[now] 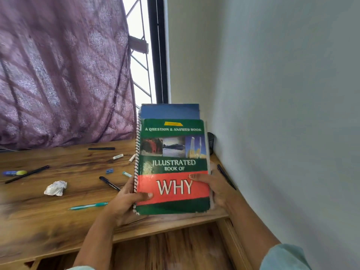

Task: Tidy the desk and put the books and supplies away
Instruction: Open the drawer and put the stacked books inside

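I hold a stack of books upright above the right end of the wooden desk (58,211). The front one is a green and red spiral-bound book (172,152) titled "Illustrated Book of Why". A blue book (169,111) stands behind it, its top showing. My left hand (124,201) grips the stack's lower left edge, thumb on the cover. My right hand (212,188) grips the lower right edge. Loose supplies lie on the desk: a black pen (109,183), a teal pen (88,206), a blue sharpener (109,170) and a crumpled paper ball (55,188).
More pens (27,174), a blue and yellow marker (14,173), white erasers (117,156) and a black pen (101,148) are scattered on the desk. A black mesh pen holder (211,143) stands in the corner by the wall (282,114). A purple curtain (64,75) hangs behind.
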Demonstrator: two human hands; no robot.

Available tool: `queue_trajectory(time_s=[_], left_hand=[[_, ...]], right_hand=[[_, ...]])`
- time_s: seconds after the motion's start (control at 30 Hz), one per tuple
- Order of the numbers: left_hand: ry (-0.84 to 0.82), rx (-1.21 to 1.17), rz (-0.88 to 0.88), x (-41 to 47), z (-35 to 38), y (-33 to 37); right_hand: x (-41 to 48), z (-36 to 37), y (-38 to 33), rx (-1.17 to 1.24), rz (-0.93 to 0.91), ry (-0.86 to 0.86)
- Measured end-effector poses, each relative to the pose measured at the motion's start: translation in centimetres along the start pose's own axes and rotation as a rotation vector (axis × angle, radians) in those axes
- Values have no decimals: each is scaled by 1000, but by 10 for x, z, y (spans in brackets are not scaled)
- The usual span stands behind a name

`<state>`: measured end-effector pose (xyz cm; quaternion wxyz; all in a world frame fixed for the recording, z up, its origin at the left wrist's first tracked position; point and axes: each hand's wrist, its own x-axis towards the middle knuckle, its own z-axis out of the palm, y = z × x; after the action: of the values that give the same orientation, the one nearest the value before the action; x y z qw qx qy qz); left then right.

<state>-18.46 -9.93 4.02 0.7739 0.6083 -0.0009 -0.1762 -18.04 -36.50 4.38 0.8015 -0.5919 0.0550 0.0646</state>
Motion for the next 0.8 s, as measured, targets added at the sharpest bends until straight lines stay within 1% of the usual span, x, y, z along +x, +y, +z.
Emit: queue_trajectory(time_s=[0.03,0.1,0.2,0.27,0.4,0.47,0.53,0.57,0.67,0.8], left_hand=[[-5,50,13,-1,1,7],[41,119,29,-4,2,15],[102,231,34,-13,11,7],[165,217,40,-19,15,-13],[289,171,152,-31,16,-63],[304,166,158,-41,20,-86],[324,179,138,-49,23,-107],[332,190,131,-52,24,-116],[335,232,140,-58,38,-123],[318,202,235,-56,62,-108]], right_hand=[[-4,2,-3,-10,3,-27],[-17,6,0,3,7,-38],[-38,6,26,37,29,6],[-50,1,47,-37,19,21],[-60,-22,77,-288,12,7],[-64,-35,90,-364,34,-20],[-68,-48,101,-410,75,-8],[-72,-53,106,-420,94,-6],[-83,-66,120,-351,133,26],[-92,-78,113,-267,74,54]])
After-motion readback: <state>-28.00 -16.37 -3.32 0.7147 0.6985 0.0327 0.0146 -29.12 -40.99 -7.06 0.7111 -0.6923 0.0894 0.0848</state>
